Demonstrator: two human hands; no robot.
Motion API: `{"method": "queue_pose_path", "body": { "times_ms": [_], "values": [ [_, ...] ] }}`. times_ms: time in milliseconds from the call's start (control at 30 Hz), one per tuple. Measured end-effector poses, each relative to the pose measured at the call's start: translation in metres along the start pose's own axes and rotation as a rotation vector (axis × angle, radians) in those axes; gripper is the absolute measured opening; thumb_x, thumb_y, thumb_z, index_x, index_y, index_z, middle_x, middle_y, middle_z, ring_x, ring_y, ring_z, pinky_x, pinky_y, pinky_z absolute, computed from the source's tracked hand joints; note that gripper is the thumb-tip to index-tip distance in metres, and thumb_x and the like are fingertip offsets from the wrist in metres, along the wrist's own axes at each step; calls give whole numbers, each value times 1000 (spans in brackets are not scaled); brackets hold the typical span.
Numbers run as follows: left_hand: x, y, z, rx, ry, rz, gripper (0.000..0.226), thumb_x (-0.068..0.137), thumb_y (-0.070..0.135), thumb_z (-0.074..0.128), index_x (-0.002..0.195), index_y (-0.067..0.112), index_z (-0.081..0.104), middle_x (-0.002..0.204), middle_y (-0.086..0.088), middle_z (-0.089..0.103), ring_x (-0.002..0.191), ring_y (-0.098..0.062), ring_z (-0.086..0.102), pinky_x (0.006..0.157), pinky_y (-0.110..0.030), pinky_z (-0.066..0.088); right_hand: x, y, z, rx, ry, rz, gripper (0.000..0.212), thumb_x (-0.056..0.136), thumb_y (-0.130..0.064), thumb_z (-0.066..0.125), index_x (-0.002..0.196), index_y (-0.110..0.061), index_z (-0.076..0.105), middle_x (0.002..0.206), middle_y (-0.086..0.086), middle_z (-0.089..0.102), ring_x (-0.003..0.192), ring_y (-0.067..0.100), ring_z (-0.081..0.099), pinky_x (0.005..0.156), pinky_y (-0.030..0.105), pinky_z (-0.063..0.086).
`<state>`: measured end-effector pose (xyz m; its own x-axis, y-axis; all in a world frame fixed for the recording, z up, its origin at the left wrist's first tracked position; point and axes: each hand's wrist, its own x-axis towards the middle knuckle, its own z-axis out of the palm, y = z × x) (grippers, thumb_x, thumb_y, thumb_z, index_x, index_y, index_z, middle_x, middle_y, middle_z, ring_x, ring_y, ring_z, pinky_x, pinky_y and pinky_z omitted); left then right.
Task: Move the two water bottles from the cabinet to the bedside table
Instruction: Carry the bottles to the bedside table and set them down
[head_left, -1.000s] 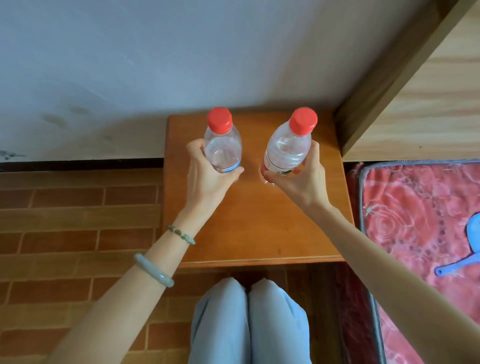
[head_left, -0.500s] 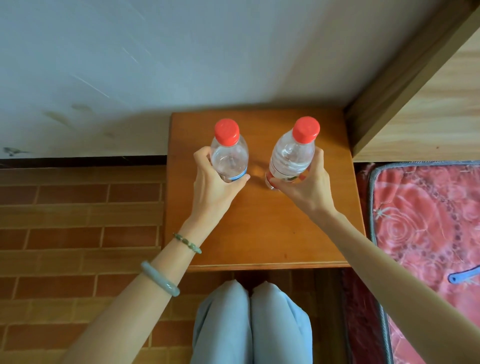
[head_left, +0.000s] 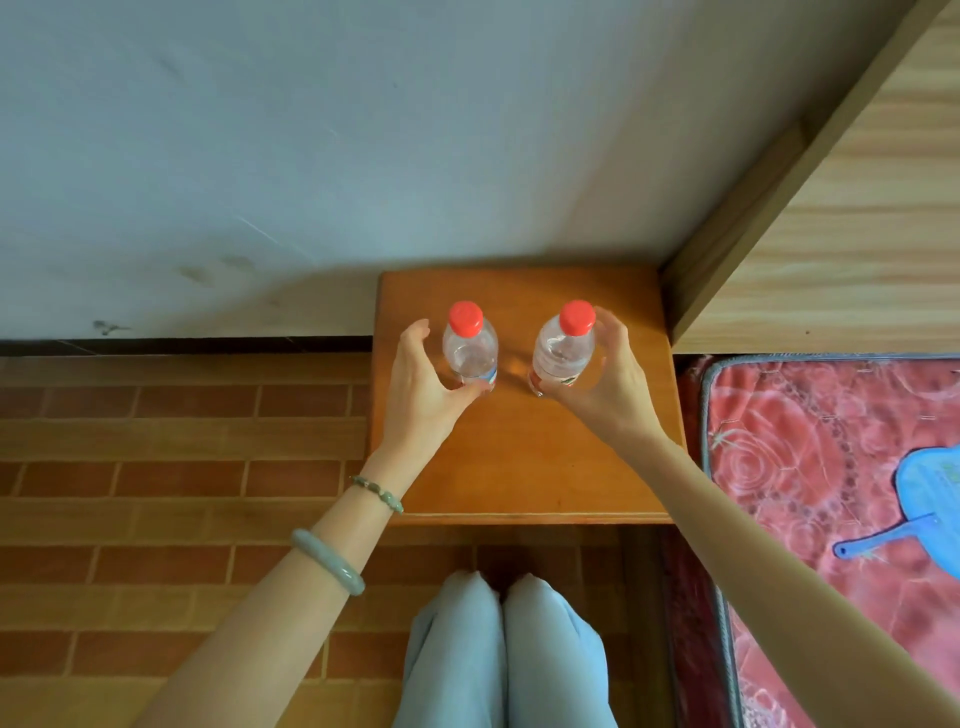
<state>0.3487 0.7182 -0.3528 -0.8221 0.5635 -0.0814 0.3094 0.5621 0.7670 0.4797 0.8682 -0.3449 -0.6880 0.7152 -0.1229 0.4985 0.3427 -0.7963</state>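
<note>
Two water bottles stand upright on the wooden bench (head_left: 519, 467), side by side with a small gap between them. Both have red caps. The left bottle (head_left: 470, 353) has a bit of blue on its label. The right bottle (head_left: 563, 351) has a bit of red and green on its label.

A moment ago both hands were wrapped tight around the bottles. Now the fingers have spread apart. The left hand (head_left: 421, 384) is open in a curve around the left side of its bottle. Its fingers are off the plastic, and only the thumb tip seems to touch near the bottom. The right hand (head_left: 608, 379) is open too, cupped around the right side of its bottle. Its fingers sit by the cap with a gap, and the thumb is close to the label. Neither hand is gripping.

Before, the right bottle leaned to the right. Now it stands nearly straight. Both bottles sit on the far half of the bench, closer to the wall (head_left: 363, 156) than they were.

The left arm wears a pale green bangle (head_left: 327, 569) and a bead bracelet (head_left: 376, 493). To the right is a bed with a red mat (head_left: 779, 457), and a blue fan (head_left: 930, 493) lies on it. The knees (head_left: 501, 649) are near the bench's front edge. The floor (head_left: 156, 467) looks like brick.
</note>
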Motion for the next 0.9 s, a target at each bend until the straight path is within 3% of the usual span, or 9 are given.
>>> {"method": "queue_pose_path", "body": {
  "times_ms": [167, 300, 533, 733, 900],
  "values": [
    [-24, 67, -69, 113, 10, 48, 92, 69, 45, 75, 139, 11, 27, 144, -10, 38, 131, -22, 37, 98, -26, 35, -29, -92, -58, -107, 9, -59, 92, 70, -29, 79, 141, -17, 22, 147, 6, 33, 131, 20, 35, 94, 23, 30],
    [-40, 125, -129, 236, 31, 130, 90, 70, 44, 74, 140, 11, 28, 144, -10, 40, 130, -24, 40, 101, -32, 38, -50, -173, -95, -234, -41, -157, 87, 74, -36, 74, 142, -18, 23, 148, 6, 32, 133, 22, 32, 98, 32, 36],
    [-63, 196, -234, 653, 170, 327, 90, 72, 42, 74, 139, 3, 29, 145, -20, 37, 134, -35, 33, 109, -45, 29, -73, -288, -138, -517, -85, -424, 73, 79, -35, 68, 139, -17, 28, 143, 8, 39, 128, 28, 37, 103, 39, 35],
    [-104, 212, -303, 747, 367, 181, 87, 74, 49, 69, 138, 4, 32, 145, -17, 38, 135, -33, 32, 110, -45, 25, -90, -358, -132, -576, -156, -675, 71, 82, -29, 64, 140, -13, 25, 143, 12, 37, 130, 31, 33, 107, 37, 28],
    [-168, 195, -341, 804, 478, -51, 88, 81, 57, 56, 144, 9, 18, 152, -11, 25, 141, -27, 18, 115, -41, 15, -124, -397, -94, -558, -254, -913, 74, 80, -30, 67, 140, -9, 28, 141, 15, 40, 128, 33, 37, 106, 37, 28]
  ]
}}
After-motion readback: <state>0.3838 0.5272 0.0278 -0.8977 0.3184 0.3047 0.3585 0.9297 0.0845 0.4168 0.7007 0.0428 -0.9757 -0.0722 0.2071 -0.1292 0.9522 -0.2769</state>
